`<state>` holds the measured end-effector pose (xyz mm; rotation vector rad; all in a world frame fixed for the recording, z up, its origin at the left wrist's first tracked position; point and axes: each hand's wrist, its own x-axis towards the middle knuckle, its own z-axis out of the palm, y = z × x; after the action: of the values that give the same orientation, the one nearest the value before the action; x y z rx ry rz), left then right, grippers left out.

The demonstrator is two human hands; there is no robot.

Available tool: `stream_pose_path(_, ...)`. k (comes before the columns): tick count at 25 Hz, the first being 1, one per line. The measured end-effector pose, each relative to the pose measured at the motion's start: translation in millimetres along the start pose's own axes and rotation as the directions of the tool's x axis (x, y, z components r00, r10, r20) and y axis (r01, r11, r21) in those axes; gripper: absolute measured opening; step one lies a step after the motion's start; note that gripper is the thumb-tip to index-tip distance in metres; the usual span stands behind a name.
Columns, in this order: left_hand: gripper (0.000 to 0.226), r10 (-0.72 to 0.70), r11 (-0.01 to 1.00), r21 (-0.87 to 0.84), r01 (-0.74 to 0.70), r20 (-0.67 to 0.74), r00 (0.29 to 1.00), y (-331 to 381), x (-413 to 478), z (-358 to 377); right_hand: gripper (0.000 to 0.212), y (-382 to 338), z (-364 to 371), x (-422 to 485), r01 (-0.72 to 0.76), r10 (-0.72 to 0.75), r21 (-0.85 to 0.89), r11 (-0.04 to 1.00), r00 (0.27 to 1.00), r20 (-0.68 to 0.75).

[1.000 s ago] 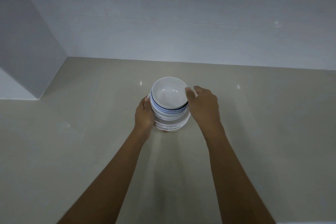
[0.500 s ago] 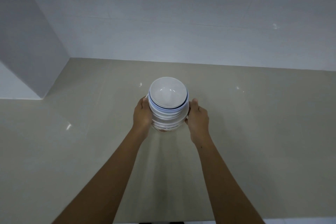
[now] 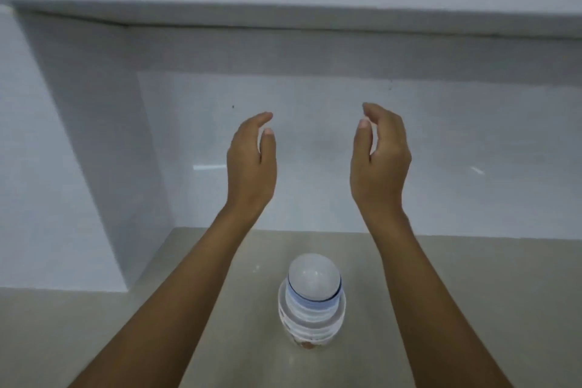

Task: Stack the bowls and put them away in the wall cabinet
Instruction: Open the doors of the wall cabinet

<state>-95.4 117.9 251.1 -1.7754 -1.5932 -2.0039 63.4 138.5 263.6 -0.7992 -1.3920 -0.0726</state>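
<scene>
The left hand (image 3: 252, 164) and the right hand (image 3: 379, 161) are raised above the stack of bowls (image 3: 311, 299), both empty with fingers loosely curved, palms facing each other. The stack stands upright on the beige counter (image 3: 94, 324), between the two forearms, near the white wall (image 3: 315, 151).

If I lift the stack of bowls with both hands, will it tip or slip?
The stack of bowls is tall over a narrow foot, so it probably tips if tilted. Its glossy sides look slippery, likely ceramic, so heavy and breakable. The bowls sit nested and should stay together.
</scene>
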Motion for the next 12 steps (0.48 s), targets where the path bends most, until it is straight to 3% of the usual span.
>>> stream_pose_path(1, 0.036, 0.153, 0.988, 0.028, -0.152, -0.057, 0.987, 23.0, 21.0, -8.4, 0.03, -15.5, 0.7, 25.0, 0.086, -0.086, 0.01, 0.996, 0.996, -0.033)
stream_pose_path(3, 0.04, 0.445, 0.895, 0.123, -0.429, -0.165, 0.88, 68.4, 64.0, -28.7, 0.033, -50.5, 1.0, 75.1, 0.24, -0.237, 0.013, 0.971, 0.966, -0.106)
stream_pose_path(5, 0.046, 0.576, 0.815, 0.222, -0.535, -0.217, 0.788, 102.5, 101.4, -45.8, 0.037, -80.6, 2.6, 117.6, 0.295, -0.293, -0.006, 0.956, 0.947, -0.132)
stream_pose_path(12, 0.075, 0.476, 0.745, 0.513, -0.427, 0.039, 0.878, 128.2, 179.0, -54.0, 0.06, -124.2, 19.4, 209.7, 0.203, -0.202, -0.241, 0.949, 0.979, 0.031)
